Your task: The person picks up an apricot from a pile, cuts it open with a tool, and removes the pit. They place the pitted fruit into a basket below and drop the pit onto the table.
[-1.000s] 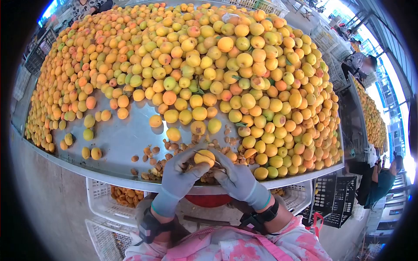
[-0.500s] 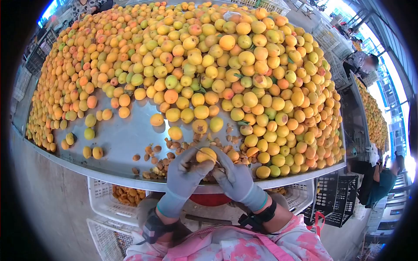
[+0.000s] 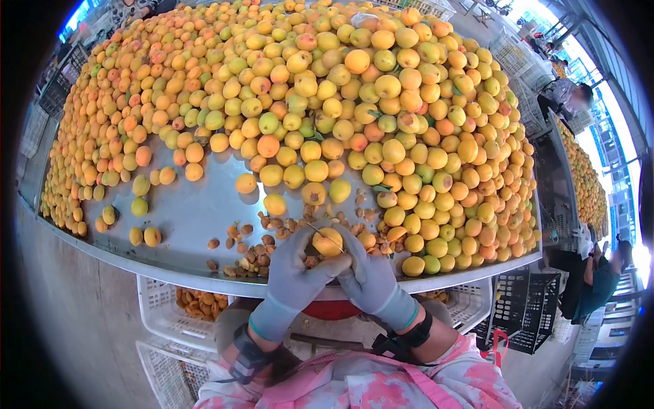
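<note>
Both my hands wear grey gloves with teal cuffs and meet just above the table's near edge. My left hand (image 3: 294, 273) is closed around a yellow-orange apricot (image 3: 328, 243). Across the fruit runs a thin dark strip (image 3: 315, 228), like a slim blade or wire; its lower end goes toward my right hand (image 3: 371, 278), whose fingers are closed on it against the fruit. The grip end of the strip is hidden by fingers. Brown apricot pits (image 3: 256, 255) lie in a loose pile beside and behind my hands. A split apricot piece (image 3: 396, 234) rests right of them.
A large heap of apricots (image 3: 436, 150) covers much of the metal table (image 3: 204, 204). Under the near edge are a white crate (image 3: 153, 307) with orange apricot pieces (image 3: 197, 305) and black crates (image 3: 521, 313). Other people work at the right (image 3: 599, 283) and at the far left.
The apricot has shifted slightly right in my left hand, and my left fingers have moved right with it. The thin strip now lies across the fruit's top. My right hand stays close against it.
</note>
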Available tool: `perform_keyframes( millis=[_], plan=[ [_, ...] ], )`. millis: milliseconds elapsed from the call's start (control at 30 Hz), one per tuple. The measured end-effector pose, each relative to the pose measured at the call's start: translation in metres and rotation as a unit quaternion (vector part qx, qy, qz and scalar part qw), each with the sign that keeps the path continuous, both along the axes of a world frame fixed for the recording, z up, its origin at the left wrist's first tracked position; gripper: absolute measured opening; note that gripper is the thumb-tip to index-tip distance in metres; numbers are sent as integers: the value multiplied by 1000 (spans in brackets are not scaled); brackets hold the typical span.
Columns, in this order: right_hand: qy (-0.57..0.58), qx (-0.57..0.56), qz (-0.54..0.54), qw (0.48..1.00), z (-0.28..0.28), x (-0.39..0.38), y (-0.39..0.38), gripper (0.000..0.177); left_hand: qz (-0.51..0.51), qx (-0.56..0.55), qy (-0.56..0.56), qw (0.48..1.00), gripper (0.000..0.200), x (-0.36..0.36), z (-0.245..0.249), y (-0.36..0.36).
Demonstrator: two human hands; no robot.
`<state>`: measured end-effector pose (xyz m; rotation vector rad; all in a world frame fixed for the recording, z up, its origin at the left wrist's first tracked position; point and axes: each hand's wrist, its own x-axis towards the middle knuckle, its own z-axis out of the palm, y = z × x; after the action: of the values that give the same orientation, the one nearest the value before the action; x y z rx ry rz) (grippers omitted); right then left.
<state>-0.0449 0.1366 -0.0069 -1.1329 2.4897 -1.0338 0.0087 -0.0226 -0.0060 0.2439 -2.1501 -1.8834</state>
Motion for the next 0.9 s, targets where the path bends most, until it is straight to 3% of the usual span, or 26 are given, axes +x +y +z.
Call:
perform_keyframes(
  millis=[200,533,600,733,800,900],
  plan=[
    [-44,-45,7,998,10,3,-5,67,38,64,-11,997,39,0,-1,5],
    [-132,-29,19,991,12,5,4,62,24,19,2,1000,28,6,-2,3],
    [-132,-33,25,990,13,2,6,61,25,87,-12,996,27,7,-1,5],
    [-145,-55,41,987,18,-2,9,59,11,14,43,999,24,9,-8,5],
    [-163,-55,43,984,18,-4,11,58,-52,86,-60,993,35,13,-10,3],
    [-164,-27,24,986,18,-2,11,58,-26,179,-40,983,29,7,1,12]
  ],
)
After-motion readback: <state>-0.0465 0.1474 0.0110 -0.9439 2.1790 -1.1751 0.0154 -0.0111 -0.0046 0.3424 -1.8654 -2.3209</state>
